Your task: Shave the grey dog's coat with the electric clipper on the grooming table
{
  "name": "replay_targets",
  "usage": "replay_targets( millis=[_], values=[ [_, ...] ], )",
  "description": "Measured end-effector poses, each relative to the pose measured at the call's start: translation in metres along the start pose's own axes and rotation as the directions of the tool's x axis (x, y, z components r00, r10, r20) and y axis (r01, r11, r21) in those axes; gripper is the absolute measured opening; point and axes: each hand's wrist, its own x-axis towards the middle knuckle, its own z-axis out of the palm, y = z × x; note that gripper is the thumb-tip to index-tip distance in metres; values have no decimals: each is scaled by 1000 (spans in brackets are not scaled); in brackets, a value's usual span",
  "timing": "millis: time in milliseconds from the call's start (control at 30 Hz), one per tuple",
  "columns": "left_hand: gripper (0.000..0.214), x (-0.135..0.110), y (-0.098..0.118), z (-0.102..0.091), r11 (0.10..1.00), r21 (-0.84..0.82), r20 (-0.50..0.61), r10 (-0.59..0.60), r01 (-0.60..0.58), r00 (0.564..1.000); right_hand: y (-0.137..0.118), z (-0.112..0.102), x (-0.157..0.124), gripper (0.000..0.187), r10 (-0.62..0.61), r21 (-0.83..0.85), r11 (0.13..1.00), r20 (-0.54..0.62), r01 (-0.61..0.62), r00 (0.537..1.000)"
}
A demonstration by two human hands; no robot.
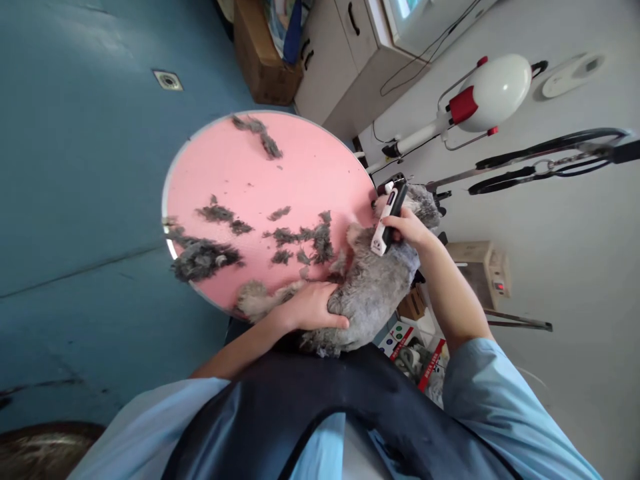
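A grey dog (373, 303) is on the round pink table (300, 173), close against my front. My left hand (315, 305) grips its hindquarters, thumb laid over the coat and fingers hidden around the far side. A pale, fluffy hind leg (255, 300) stretches out left of that hand. In my right hand (407, 227) is a white and black hair clipper (387, 220), its blade end pointing away from me by the dog's front end. The dog's head (423, 203) is partly hidden behind my right hand and the clipper.
Cut fur clumps (320, 243) are scattered over the table, with a large one (203, 259) at its left rim. A white lamp (493, 93) and hanging black straps (540, 160) are at the right. Beyond stand a cardboard box (270, 80) and cabinet (330, 53).
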Motion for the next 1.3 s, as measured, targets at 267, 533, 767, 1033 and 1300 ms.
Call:
replay_targets(
  millis=[267,533,767,1033,1300],
  values=[
    [66,2,1,2,999,40,25,8,-9,1000,-5,27,-15,34,71,-52,997,315,-58,946],
    [66,0,6,-1,999,50,41,-2,0,999,-9,23,-8,31,-33,-73,997,-14,32,999],
    [64,-1,7,-3,999,47,61,-15,12,998,-15,51,-34,35,69,-99,994,358,-35,931],
    [63,-2,8,-6,997,75,52,0,-4,999,-15,48,-45,30,-80,53,996,113,75,990],
    [58,-2,13,-9,998,68,57,8,-12,998,-13,58,-59,34,-22,24,1000,131,19,991]
  ],
)
